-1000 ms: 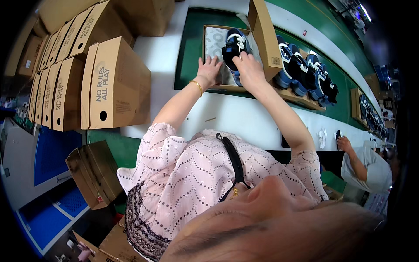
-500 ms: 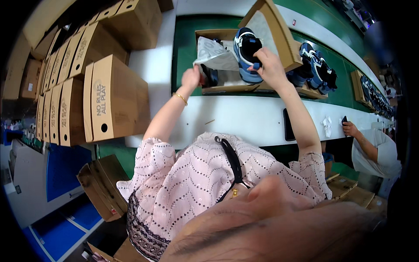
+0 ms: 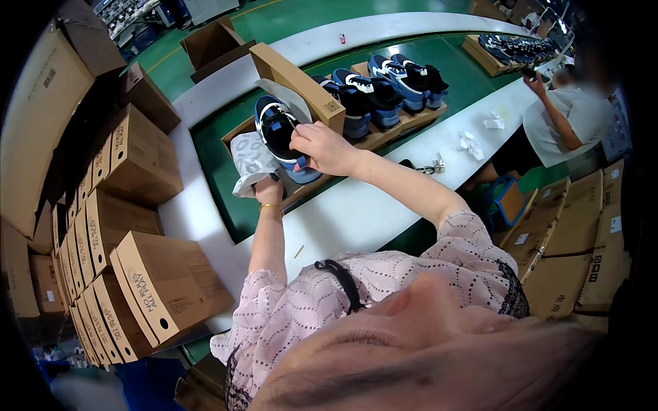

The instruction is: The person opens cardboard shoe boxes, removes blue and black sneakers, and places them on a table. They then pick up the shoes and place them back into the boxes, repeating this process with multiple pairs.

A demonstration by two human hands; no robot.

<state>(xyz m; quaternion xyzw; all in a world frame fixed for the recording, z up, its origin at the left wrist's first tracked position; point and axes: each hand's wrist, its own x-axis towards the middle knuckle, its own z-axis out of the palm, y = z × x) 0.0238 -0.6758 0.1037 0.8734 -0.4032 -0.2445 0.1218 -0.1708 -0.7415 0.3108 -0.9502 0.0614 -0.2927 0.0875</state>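
Note:
My right hand (image 3: 321, 147) grips a blue, black and white sneaker (image 3: 278, 129), tilted over an open brown shoe box (image 3: 301, 77) whose lid stands up behind it. My left hand (image 3: 269, 190) sits below the shoe and holds the white patterned wrapping paper (image 3: 248, 161) at the box's near edge. The box rests on a wooden tray on the green belt (image 3: 219, 178).
Several more blue sneakers (image 3: 384, 85) stand in a row on a wooden tray to the right. Stacked brown shoe boxes (image 3: 130, 260) fill the left side. Another person (image 3: 558, 113) works at the white counter (image 3: 356, 212) at far right, beside more cartons (image 3: 576, 233).
My right hand has brought the sneaker lower and nearer, into the box. My left hand has dropped under it, holding the paper. The camera view has swung.

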